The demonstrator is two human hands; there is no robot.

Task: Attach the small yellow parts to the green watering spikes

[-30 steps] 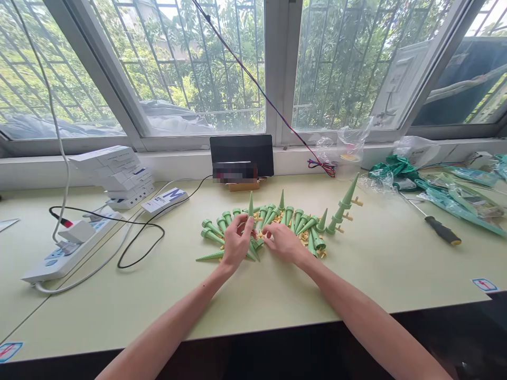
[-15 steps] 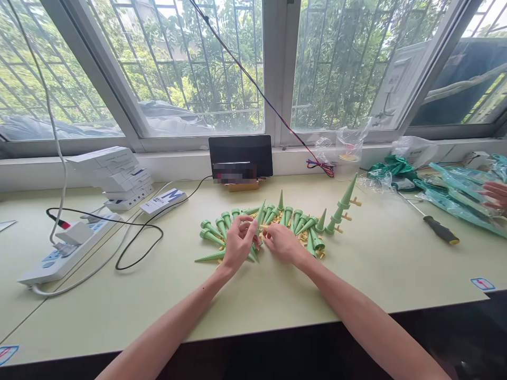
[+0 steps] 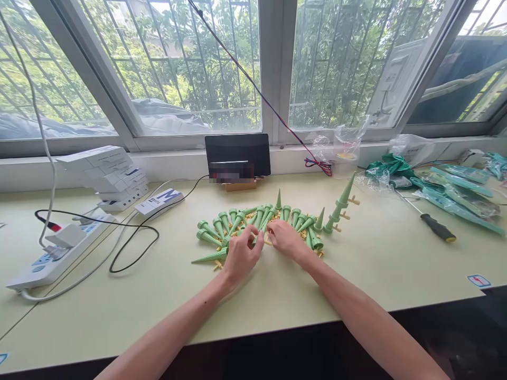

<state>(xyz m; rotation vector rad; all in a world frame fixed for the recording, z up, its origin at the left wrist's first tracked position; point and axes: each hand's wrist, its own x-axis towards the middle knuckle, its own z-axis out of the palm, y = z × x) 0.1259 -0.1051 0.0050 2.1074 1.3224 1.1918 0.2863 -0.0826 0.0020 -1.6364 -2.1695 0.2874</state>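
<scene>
My left hand (image 3: pixel 242 254) is closed round a green plant-watering spike (image 3: pixel 263 228) low over the table. A pale yellow valve (image 3: pixel 268 242) sticks out from between my two hands. Close by on the right, my right hand (image 3: pixel 288 238) has its fingertips pressed together beside the spike; whatever they grip is hidden. Several green spikes with ribbed caps lie in a fan behind both hands, with loose yellow valves among them. One spike (image 3: pixel 209 256) lies flat left of my left hand. A tall stack of spikes (image 3: pixel 341 203) with yellow valves stands at the right.
A screwdriver (image 3: pixel 438 227) and green items in clear bags (image 3: pixel 459 198) lie on the right. At the back stands a dark tablet (image 3: pixel 237 153). On the left are a power strip (image 3: pixel 59 253), cables, a white box (image 3: pixel 160 201) and stacked white boxes (image 3: pixel 105 177).
My left hand has moved slightly right and lower, and the spike, upright at first, now tilts towards my right hand. Another person's hand showed briefly at the right edge and is gone.
</scene>
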